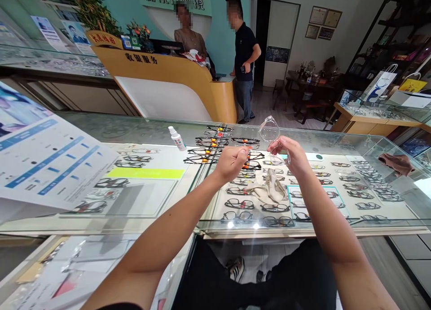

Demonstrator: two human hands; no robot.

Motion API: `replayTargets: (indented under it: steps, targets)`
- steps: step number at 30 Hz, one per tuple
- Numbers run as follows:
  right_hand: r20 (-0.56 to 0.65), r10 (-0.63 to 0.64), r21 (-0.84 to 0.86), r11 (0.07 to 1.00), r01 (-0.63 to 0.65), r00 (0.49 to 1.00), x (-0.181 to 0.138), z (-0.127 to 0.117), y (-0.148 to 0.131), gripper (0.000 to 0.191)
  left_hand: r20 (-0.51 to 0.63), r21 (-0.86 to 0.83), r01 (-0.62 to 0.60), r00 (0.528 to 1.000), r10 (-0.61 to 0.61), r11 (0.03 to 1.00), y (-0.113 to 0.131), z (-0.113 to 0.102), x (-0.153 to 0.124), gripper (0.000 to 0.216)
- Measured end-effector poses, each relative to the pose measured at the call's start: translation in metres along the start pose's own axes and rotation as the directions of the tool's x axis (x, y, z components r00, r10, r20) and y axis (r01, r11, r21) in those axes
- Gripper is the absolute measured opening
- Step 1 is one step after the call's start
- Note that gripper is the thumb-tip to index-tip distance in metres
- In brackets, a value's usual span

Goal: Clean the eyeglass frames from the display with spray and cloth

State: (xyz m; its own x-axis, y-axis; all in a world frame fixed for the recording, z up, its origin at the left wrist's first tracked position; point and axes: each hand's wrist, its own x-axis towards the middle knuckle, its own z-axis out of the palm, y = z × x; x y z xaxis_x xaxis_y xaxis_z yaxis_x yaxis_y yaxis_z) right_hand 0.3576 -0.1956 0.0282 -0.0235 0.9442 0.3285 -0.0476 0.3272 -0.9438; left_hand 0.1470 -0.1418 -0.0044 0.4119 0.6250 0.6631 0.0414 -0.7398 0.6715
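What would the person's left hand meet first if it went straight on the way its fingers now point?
Probably the clear glasses that the right hand holds above the glass counter: the left hand points its fingers across at them. Depth is unclear; they may already touch a temple.

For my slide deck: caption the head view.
Left hand and right hand hold clear-framed glasses above a cloth on a glass counter.

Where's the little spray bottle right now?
In the head view, the spray bottle sits on the glass counter, left of centre, just left of the rows of black frames.
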Motion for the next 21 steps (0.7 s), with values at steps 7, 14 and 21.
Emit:
replayTargets:
  steps: [7,14,21]
  targets:
    - [0.079,0.027,-0.034,0.999,-0.024,0.996,0.0,-0.002,-0.001,0.038,-0.101,-0.047,0.034,0.994,-0.038,0.998,-0.007,-0.005,0.003,0.07]
    - [0.138,0.043,-0.04,0.999,-0.038,0.99,-0.001,-0.002,0.0,0.039,-0.176,-0.111,0.054,0.982,-0.074,0.992,-0.008,-0.005,0.004,0.076]
    - [0.163,0.047,-0.025,0.999,-0.043,0.986,0.0,-0.003,0.003,0.039,-0.244,-0.132,0.032,0.968,-0.064,0.991,0.0,-0.005,0.005,0.064]
